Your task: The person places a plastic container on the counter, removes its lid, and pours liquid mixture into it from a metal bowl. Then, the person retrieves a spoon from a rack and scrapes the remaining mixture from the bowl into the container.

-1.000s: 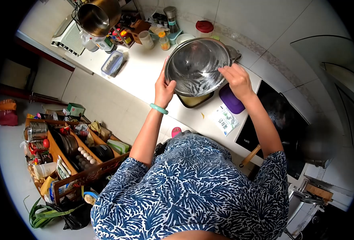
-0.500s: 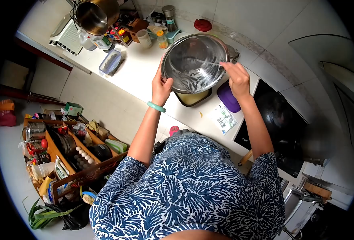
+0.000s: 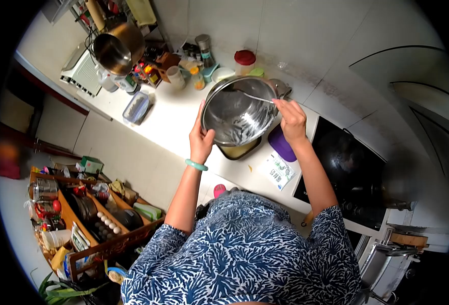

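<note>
A steel bowl (image 3: 234,114) is tilted above the white counter, with whitish residue smeared inside. My left hand (image 3: 201,141) grips its left rim, thumb on the near side. In my right hand (image 3: 291,118) is the handle of a metal utensil (image 3: 259,98), pinched between the fingers; its far end reaches into the bowl near the back wall. Partly hidden under the bowl is a dark-rimmed container (image 3: 242,151) with pale yellowish contents. A purple lid (image 3: 282,144) lies below my right hand, beside a white printed packet (image 3: 276,172).
A black stove (image 3: 349,168) is at the right. Along the wall stand a red-lidded jar (image 3: 245,60), an orange-lidded jar (image 3: 197,79) and a pepper mill (image 3: 203,48). A clear plastic box (image 3: 136,107) lies left. Eggs (image 3: 107,222) sit in the wooden shelf (image 3: 95,250).
The utensil's far end has moved from the bowl's lower part toward its back wall, its shaft now clearly visible. The view has shifted, putting the bowl and both hands lower in the picture.
</note>
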Demonstrator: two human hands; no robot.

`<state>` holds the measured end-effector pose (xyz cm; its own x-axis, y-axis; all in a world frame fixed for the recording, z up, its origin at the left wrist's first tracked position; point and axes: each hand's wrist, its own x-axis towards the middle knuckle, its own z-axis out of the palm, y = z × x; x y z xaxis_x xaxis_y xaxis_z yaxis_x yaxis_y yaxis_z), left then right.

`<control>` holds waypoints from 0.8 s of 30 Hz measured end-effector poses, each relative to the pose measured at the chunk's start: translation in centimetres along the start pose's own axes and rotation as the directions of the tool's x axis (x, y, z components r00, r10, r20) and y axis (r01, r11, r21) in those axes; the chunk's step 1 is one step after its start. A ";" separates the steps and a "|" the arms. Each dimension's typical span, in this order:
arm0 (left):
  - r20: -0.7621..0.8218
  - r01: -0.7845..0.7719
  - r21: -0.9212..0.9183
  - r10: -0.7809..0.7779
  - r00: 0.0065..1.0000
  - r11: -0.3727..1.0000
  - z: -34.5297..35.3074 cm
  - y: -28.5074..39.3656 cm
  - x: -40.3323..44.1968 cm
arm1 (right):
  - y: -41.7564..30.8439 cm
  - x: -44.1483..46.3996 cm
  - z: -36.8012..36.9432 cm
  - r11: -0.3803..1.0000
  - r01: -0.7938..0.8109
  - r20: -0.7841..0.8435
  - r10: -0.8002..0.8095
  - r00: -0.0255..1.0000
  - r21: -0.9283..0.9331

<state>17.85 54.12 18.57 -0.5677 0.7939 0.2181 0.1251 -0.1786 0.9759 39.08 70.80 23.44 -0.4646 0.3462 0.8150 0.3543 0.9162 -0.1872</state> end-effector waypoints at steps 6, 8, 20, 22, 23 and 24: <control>-0.011 -0.010 -0.018 0.010 1.000 1.000 -0.4 -0.2 0.1 | 0.3 -3.4 -0.1 0.999 0.045 0.210 -0.040 0.977 -0.019; -0.025 -0.031 -0.025 0.030 0.999 0.999 -0.3 -0.4 0.4 | 0.1 -3.0 -0.1 0.999 0.023 0.153 -0.019 0.988 -0.025; -0.094 -0.038 0.021 0.039 0.995 0.999 -0.2 0.9 -0.2 | -0.5 -3.0 -0.9 0.998 -0.045 0.206 0.054 0.977 -0.048; -0.112 -0.007 0.050 0.012 0.994 0.999 -0.2 1.3 -0.3 | -1.0 -1.7 -1.8 0.996 -0.032 0.196 0.048 0.979 -0.086; -0.120 0.013 0.082 -0.003 0.993 0.997 -0.2 1.5 -0.4 | -1.2 -0.9 -2.2 0.991 -0.023 0.171 0.046 0.984 -0.130; -0.128 0.014 0.126 0.003 0.992 0.992 -0.2 1.7 -0.5 | -1.4 -0.1 -2.6 0.984 0.026 0.156 0.002 0.988 -0.178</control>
<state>18.14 53.29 20.12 -0.6666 0.7127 0.2185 0.2191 -0.0928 0.9713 40.77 68.98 25.00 -0.5849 0.3752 0.7191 0.4808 0.8744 -0.0652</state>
